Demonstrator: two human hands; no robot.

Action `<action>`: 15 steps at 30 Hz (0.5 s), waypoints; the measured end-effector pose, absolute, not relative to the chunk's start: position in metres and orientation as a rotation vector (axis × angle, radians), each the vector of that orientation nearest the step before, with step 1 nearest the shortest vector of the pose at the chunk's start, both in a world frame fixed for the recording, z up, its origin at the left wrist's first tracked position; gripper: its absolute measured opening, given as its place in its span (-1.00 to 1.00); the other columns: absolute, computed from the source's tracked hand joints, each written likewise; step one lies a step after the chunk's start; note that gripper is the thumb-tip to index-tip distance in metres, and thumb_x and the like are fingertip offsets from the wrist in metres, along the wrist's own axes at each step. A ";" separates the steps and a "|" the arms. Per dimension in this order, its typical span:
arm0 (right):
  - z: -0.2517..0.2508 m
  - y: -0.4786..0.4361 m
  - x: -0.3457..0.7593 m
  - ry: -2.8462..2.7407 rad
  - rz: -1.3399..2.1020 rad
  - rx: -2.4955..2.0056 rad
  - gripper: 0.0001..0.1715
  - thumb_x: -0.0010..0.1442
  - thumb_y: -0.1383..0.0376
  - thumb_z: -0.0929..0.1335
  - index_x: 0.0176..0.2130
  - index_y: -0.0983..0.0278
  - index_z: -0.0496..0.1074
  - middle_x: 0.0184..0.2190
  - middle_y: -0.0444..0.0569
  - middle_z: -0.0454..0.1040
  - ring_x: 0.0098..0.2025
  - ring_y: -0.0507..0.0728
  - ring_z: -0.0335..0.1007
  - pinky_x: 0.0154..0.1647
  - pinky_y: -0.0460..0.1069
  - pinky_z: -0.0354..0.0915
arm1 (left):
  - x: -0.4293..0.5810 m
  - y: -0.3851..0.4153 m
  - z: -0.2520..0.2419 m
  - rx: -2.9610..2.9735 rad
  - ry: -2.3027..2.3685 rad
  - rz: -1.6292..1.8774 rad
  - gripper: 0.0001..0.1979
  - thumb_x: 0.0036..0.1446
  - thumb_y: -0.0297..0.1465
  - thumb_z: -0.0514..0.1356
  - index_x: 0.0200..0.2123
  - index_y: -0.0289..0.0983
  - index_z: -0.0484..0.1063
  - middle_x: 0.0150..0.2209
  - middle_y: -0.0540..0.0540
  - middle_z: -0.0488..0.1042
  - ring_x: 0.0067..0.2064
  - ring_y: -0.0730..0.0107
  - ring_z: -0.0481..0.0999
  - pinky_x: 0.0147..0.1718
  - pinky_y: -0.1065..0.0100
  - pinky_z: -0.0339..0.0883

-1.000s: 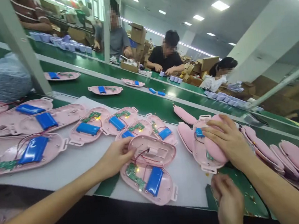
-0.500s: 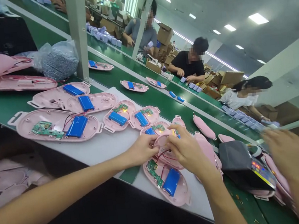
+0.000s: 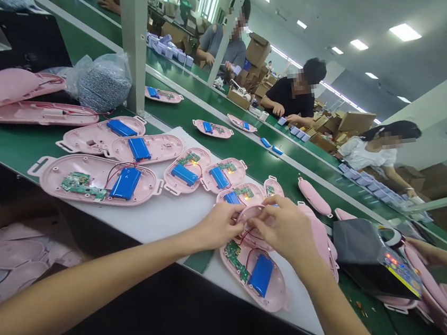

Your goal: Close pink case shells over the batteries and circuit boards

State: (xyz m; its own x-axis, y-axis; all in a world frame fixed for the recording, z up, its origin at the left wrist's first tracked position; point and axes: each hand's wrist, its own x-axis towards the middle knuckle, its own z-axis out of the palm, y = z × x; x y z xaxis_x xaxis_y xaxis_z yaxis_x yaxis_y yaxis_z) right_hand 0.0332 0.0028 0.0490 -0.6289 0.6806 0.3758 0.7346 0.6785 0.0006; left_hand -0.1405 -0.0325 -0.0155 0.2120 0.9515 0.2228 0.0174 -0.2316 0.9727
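head view | left hand [image 3: 217,225], right hand [image 3: 281,226]: fingers curled closed, gripping a pink plastic shell half [image 3: 249,213] between them | red wires [image 3: 250,236] lead down to an open pink shell [image 3: 256,286] at 6 o'clock, with blue battery [image 3: 261,275], green circuit board [image 3: 234,259] | white sheet [image 3: 153,220] on green desk [image 3: 246,159] | another person's hand [image 3: 427,250] at 3 o'clock

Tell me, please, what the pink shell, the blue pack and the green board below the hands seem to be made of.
The pink shell looks like moulded plastic: smooth, with a soft sheen. The blue pack seems wrapped in glossy film, perhaps over a battery; the wrap hides its inside. The green board looks like a coated circuit board, with small parts on it.
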 end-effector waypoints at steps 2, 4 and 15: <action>0.053 0.007 0.036 -2.480 -0.100 -1.269 -0.58 0.08 0.16 0.46 -0.62 0.23 0.24 -0.52 -0.11 0.40 -0.46 0.06 0.30 -0.45 -0.03 0.14 | -0.142 -0.034 -0.012 1.495 0.959 1.188 -0.91 -0.02 -0.50 0.09 -0.53 -0.28 0.22 -0.57 0.08 0.16 -0.51 0.50 0.14 -0.57 0.48 0.01; 0.057 0.015 0.040 -2.427 0.079 -1.380 -0.57 0.03 0.16 0.46 -0.59 0.22 0.18 -0.61 -0.18 0.35 -0.54 0.04 0.25 -0.48 -0.05 0.10 | -0.142 -0.036 -0.010 1.481 0.977 1.196 -0.92 -0.01 -0.50 0.09 -0.51 -0.28 0.23 -0.55 0.09 0.17 -0.51 0.51 0.15 -0.58 0.48 0.01; 0.042 -0.053 0.056 -2.465 0.061 -1.019 -0.77 0.17 0.30 0.35 -0.12 0.24 0.42 -0.33 -0.02 0.46 -0.29 0.14 0.41 -0.30 0.01 0.34 | -0.156 -0.040 -0.008 1.894 0.893 0.932 -0.69 0.11 -0.54 0.05 -0.17 -0.22 0.52 -0.12 -0.08 0.60 -0.02 0.20 0.55 -0.02 0.26 0.41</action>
